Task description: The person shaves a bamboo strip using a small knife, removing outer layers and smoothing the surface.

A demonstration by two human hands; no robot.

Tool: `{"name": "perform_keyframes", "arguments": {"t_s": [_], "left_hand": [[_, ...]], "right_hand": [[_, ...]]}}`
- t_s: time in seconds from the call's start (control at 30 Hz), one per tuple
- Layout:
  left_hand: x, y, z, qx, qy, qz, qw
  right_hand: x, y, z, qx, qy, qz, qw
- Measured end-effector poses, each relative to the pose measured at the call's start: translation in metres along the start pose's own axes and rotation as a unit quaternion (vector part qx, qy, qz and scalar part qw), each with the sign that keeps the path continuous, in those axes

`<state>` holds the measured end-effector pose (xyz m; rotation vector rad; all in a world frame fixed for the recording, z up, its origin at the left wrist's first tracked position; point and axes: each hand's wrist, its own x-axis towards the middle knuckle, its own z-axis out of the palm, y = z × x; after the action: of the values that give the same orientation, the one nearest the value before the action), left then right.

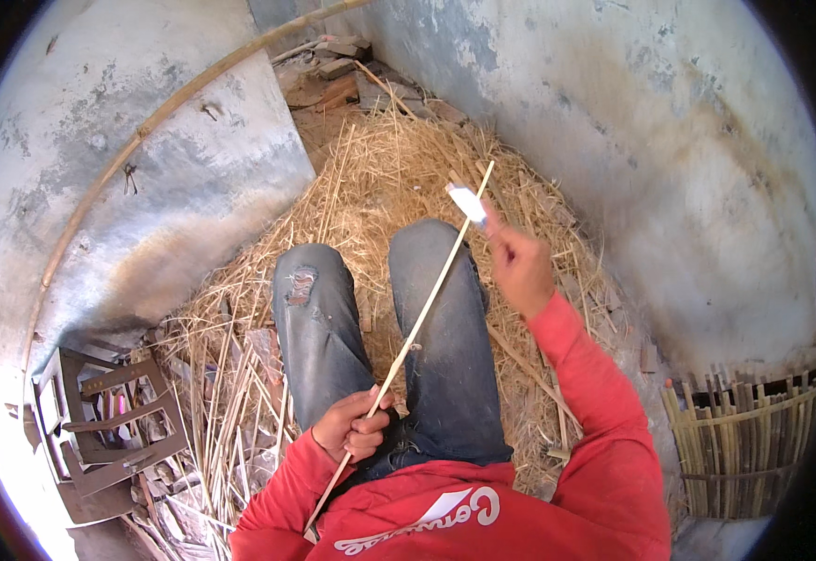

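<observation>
A long, thin, pale bamboo strip [429, 297] runs slantwise from my waist up past my right knee. My left hand [350, 425] is closed around its lower part, just above my lap. Near the strip's far end, my right hand [523, 271] grips a knife, whose short broad blade [467, 203] shines white in the light. The blade overlaps the strip in the view; whether its edge touches is too bright to tell. The knife's handle is mostly hidden in my fingers.
Straw-like shavings [371, 178] cover the floor around my legs. Cut bamboo sticks [216, 449] lie at the left beside a brown slotted frame [118, 421]. A slatted bamboo basket [749, 449] stands at the right. A curved pole [146, 126] leans along the left wall; bricks [338, 70] lie beyond.
</observation>
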<state>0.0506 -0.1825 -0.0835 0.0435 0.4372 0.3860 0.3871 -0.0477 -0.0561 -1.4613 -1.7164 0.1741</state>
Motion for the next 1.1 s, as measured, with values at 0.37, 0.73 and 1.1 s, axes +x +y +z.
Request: {"name": "perform_keyframes", "arguments": {"t_s": [0.37,0.73,1.1], "left_hand": [[0.003,-0.007,-0.023,-0.149,-0.094,-0.067,0.982],[0.0,-0.002,-0.017,-0.114,-0.055,-0.075,0.989],[0.002,-0.01,-0.018,-0.141,-0.089,-0.08,0.983]], "right_hand": [[0.003,0.011,0.007,0.042,-0.008,0.007,0.999],[0.027,0.027,0.01,0.068,-0.002,-0.012,0.998],[0.011,0.021,0.002,0.076,-0.081,-0.002,0.994]]}}
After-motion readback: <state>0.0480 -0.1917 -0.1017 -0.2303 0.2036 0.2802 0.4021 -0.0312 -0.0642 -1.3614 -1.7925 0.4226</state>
